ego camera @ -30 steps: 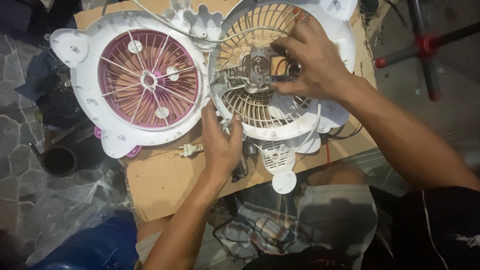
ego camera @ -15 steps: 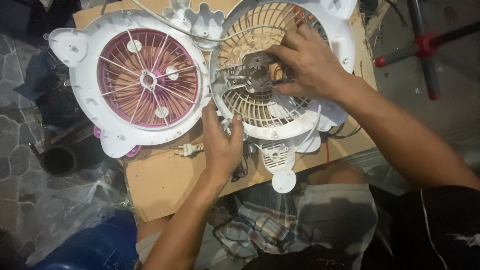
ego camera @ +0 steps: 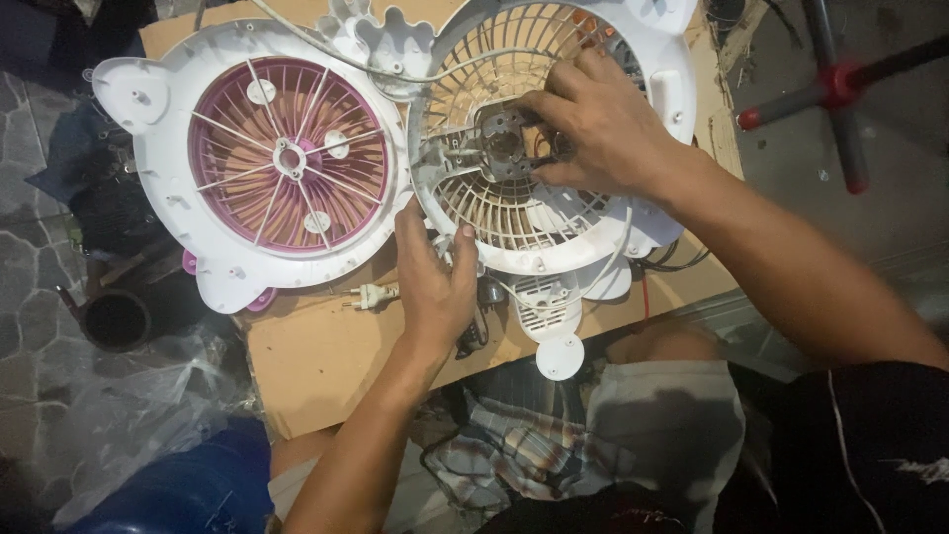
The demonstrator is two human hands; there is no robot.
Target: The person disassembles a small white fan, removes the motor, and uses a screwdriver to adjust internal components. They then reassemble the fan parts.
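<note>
Two white round fan housings lie side by side on one sheet of brown cardboard (ego camera: 326, 366). The left fan housing (ego camera: 198, 247) carries a pink grille (ego camera: 289, 158) with thin white spokes meeting at a central hub. The right fan housing (ego camera: 652, 89) carries a white slatted grille (ego camera: 494, 213), and one grey metal motor assembly (ego camera: 499, 148) sits at its centre.

The right hand (ego camera: 603, 133) rests over the upper right part of the slatted grille. Its fingers are curled and closed on the right edge of the motor assembly, with the fingertips touching the metal. The left hand (ego camera: 435, 287) grips the lower left rim of the right fan housing, at the point where the two housings meet. The thumb and fingers are narrowed around the rim; what lies under the palm cannot be told.

One white cord (ego camera: 395, 71) runs across the top, from the left housing onto the right grille. One white two-pin plug (ego camera: 371, 295) lies on the cardboard just beside the left hand. One small white vented stand part (ego camera: 549, 307) projects below the right housing. One red and black metal cross stand (ego camera: 840, 89) lies on the floor, well apart at the upper right. One dark round container (ego camera: 114, 318) stands at the left, beside the cardboard.
</note>
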